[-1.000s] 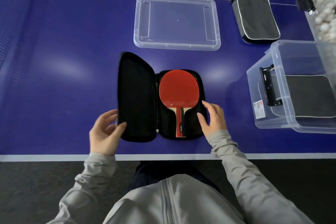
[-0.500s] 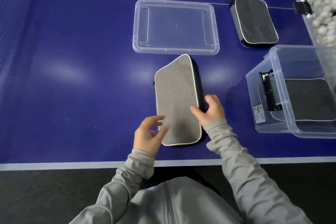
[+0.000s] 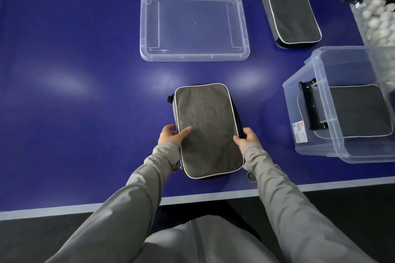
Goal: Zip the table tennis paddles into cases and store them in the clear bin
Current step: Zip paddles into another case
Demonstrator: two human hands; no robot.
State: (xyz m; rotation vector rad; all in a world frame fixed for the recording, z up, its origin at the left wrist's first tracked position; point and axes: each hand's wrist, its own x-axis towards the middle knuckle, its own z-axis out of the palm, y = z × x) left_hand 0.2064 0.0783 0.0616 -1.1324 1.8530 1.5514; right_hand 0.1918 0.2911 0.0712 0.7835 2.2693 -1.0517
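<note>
A grey paddle case [image 3: 206, 128] with white piping lies folded closed on the blue table, near the front edge. My left hand [image 3: 171, 135] holds its left edge, thumb lying on the top face. My right hand [image 3: 246, 137] grips its right edge with curled fingers. The paddle is hidden inside. The clear bin [image 3: 307, 100] stands at the right with another grey case [image 3: 361, 111] lying inside it. A third grey case [image 3: 291, 15] lies closed at the back right.
The bin's clear lid [image 3: 192, 25] lies flat at the back centre. A container of white balls [image 3: 376, 6] stands at the far right. The table's white front edge [image 3: 192, 197] runs just before my body.
The case's lid was folded over the red paddle from the left. Both hands have since settled on the closed case's side edges, which now lies flat.
</note>
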